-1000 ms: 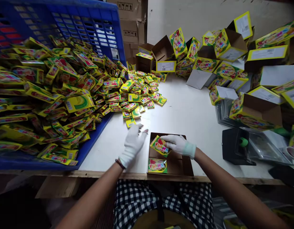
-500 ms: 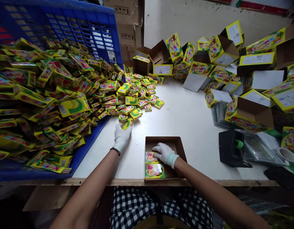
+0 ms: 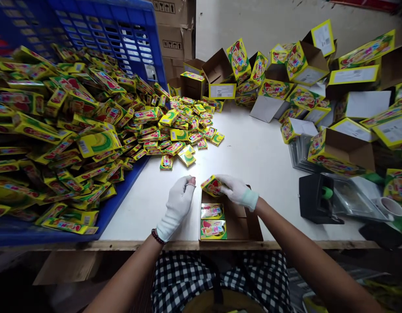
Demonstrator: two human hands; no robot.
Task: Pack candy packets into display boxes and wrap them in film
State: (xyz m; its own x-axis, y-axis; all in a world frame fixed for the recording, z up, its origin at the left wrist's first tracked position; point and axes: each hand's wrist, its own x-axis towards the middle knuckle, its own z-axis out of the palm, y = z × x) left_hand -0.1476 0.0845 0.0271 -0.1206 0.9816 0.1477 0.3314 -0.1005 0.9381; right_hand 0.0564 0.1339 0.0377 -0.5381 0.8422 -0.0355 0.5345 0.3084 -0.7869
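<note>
My right hand point(image 3: 236, 190), in a white glove, grips a small yellow-green candy box point(image 3: 212, 186) over the far left corner of an open brown carton point(image 3: 235, 226). Two similar candy boxes, an upper one point(image 3: 212, 211) and a lower one point(image 3: 214, 229), lie flat along the carton's left side. Just left of the carton, my gloved left hand point(image 3: 179, 204) has its fingers drawn together, with nothing visible in them. Beyond it, a loose heap of candy boxes point(image 3: 175, 134) spreads across the white table point(image 3: 246, 152).
A tilted blue crate point(image 3: 122, 208) full of candy boxes takes up the left. Open yellow display cartons point(image 3: 341, 152) crowd the right and back. A black tape dispenser point(image 3: 313, 200), clear plastic trays point(image 3: 299, 154) and a tape roll point(image 3: 392, 207) sit at right.
My left hand has left the heap and come right, towards the carton. My right hand has risen from inside the carton to its far corner and now holds a candy box.
</note>
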